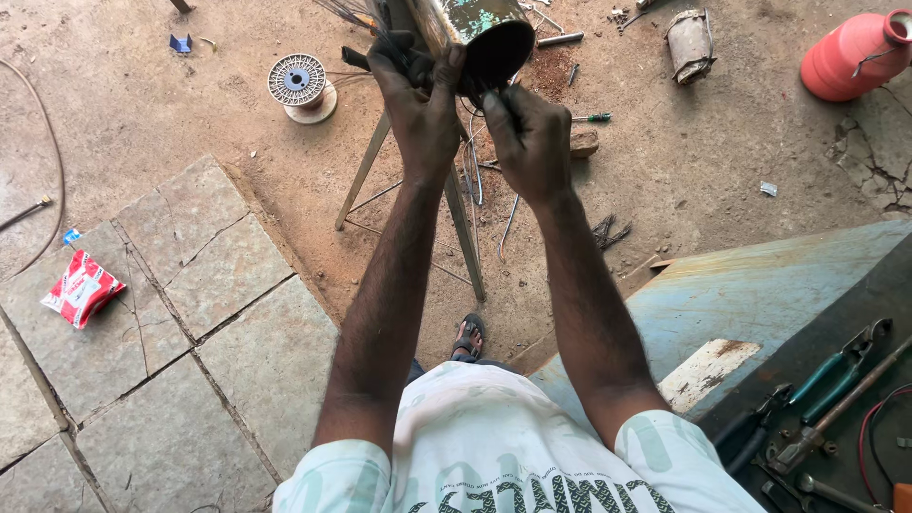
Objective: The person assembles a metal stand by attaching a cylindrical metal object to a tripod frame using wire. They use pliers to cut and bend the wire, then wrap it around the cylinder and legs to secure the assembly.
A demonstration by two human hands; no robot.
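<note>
A metal cylinder housing (475, 33) with a dark open end rests on a thin metal stand (366, 171) at the top centre. My left hand (418, 104) grips the housing's rim and a bundle of dark wires (356, 14) beside it. My right hand (530, 138) is closed around a thin dark tool or wire just below the open end. Both arms reach straight out from my body. What lies inside the opening is too dark to tell.
A wire spool (298, 84) lies on the dirt floor to the left. A red container (855, 55) and a grey can (691, 43) sit top right. Pliers (836, 370) and other tools lie on a dark bench at the right. A red packet (81, 288) lies on stone slabs.
</note>
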